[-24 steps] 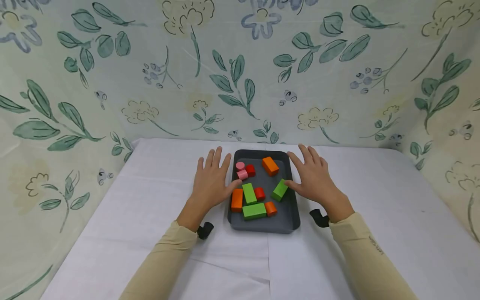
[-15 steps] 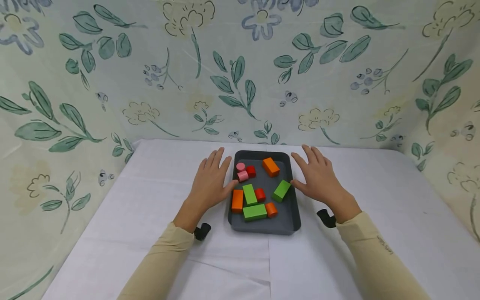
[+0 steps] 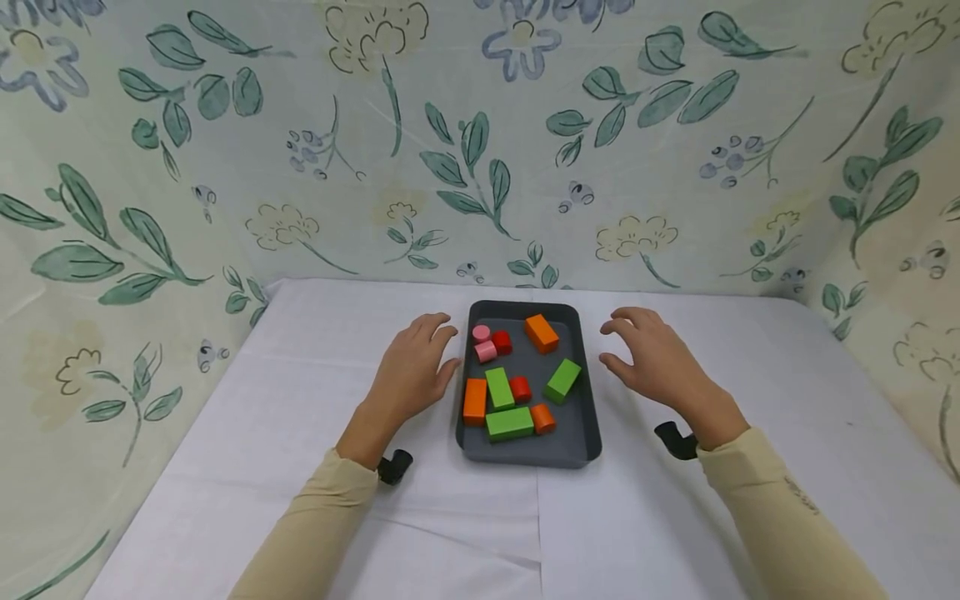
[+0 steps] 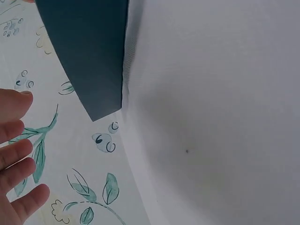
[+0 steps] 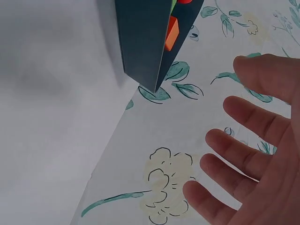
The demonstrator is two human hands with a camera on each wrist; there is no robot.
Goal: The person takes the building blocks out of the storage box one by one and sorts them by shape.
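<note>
A dark grey tray (image 3: pixel 525 452) lies on the white table, holding several coloured blocks. My left hand (image 3: pixel 408 367) hovers beside its left edge, fingers loosely bent, with nothing held. On the other side, my right hand (image 3: pixel 663 358) is apart from the tray, its fingers relaxed and holding nothing. In the tray are green blocks such as one at the front (image 3: pixel 509 424), an orange block (image 3: pixel 542 333) at the back right, another orange block (image 3: pixel 475 402) at left, red pieces and pink cylinders. Both wrist views show the tray's outer wall (image 4: pixel 89 51) away from the fingers.
A white cloth (image 3: pixel 300 500) with creases covers the table. Behind and at the sides hangs a curtain (image 3: pixel 480 167) printed with leaves and flowers. A black wrist device (image 3: pixel 395 467) sits at the left wrist, another black device (image 3: pixel 677 440) at the right.
Both hands have drawn outward from the tray's sides, the right one farther. Their fingers have gone from spread to loosely bent. The tray and blocks stay where they were.
</note>
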